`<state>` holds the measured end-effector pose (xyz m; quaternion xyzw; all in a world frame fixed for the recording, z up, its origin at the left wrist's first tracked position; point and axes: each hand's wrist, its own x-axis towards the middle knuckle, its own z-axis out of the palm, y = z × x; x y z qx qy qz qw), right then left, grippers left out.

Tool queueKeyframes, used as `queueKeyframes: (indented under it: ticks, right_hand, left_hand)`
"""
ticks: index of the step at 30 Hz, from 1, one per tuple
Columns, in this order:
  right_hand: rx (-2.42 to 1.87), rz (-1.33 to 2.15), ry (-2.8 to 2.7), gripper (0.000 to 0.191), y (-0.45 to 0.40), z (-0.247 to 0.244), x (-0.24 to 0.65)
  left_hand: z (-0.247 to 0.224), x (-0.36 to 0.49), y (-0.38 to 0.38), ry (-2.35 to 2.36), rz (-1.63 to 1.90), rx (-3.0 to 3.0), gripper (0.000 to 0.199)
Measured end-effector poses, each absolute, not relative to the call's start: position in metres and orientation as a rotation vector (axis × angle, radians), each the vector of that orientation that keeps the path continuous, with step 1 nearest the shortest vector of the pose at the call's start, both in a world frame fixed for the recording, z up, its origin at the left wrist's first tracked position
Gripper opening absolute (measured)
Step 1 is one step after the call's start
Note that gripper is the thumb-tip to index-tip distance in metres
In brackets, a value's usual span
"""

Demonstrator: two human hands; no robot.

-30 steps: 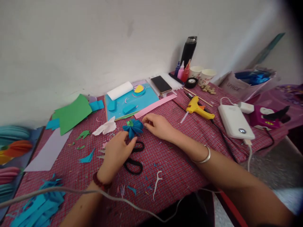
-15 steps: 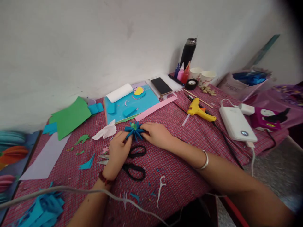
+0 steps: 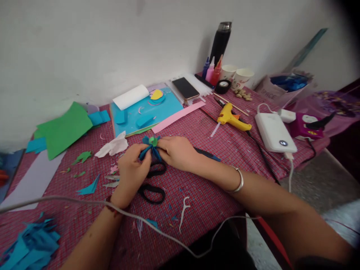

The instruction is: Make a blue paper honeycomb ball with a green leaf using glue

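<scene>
A blue paper flower [image 3: 154, 152] with a green centre is held between both hands, above the middle of the table. My left hand [image 3: 133, 168] pinches its left petals between thumb and fingers. On the other side, my right hand [image 3: 178, 152] has its fingers closed on the right petals. Black-handled scissors [image 3: 153, 194] lie just below the flower, their blades partly under my left hand. A crumpled white tissue [image 3: 113, 145] rests left of the flower. The lower petals look bunched together.
A yellow glue gun [image 3: 232, 119] and white power bank [image 3: 275, 132] lie at right. Blue board [image 3: 165, 107], phone [image 3: 185, 88], bottles and cups [image 3: 242, 78] stand or lie behind. Green sheets [image 3: 66, 129] and blue scraps [image 3: 33, 245] are left. A cable [image 3: 165, 233] crosses the front.
The view has shifted, so table items appear further left and higher. The flower's spread petals are now gathered closer between my fingers. A dark blue tool shows behind my right wrist.
</scene>
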<state>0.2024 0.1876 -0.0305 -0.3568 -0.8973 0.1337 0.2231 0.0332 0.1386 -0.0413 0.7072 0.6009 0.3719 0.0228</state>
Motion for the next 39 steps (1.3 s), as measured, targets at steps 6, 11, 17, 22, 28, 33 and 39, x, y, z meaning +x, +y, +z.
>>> queueKeyframes:
  ticks: [6, 11, 17, 22, 28, 33, 39]
  right_hand:
    - [-0.955, 0.365, -2.434, 0.022, 0.18, -0.026, 0.203]
    - [-0.8, 0.45, -2.428, 0.016, 0.183, -0.032, 0.207]
    - [-0.787, 0.508, -2.307, 0.012, 0.182, -0.031, 0.21]
    - [-0.755, 0.567, -2.229, 0.012, 0.178, -0.028, 0.21]
    - [-0.708, 0.538, -2.19, 0.014, 0.174, -0.026, 0.207]
    - [-0.69, 0.539, -2.136, 0.015, 0.172, -0.026, 0.206]
    - [-0.632, 0.482, -2.143, 0.019, 0.169, -0.024, 0.207]
  left_hand:
    - [-0.031, 0.035, 0.128, 1.826, 1.135, 2.239, 0.012]
    - [-0.028, 0.034, 0.127, 1.829, 1.11, 2.167, 0.007]
    - [-0.02, 0.036, 0.127, 1.637, 1.146, 2.173, 0.011]
    - [-0.017, 0.037, 0.124, 1.566, 1.219, 2.154, 0.011]
    - [-0.014, 0.038, 0.12, 1.539, 1.31, 2.092, 0.01]
    - [-0.013, 0.039, 0.12, 1.505, 1.315, 1.964, 0.01]
    - [-0.008, 0.04, 0.117, 1.434, 1.315, 1.954, 0.01]
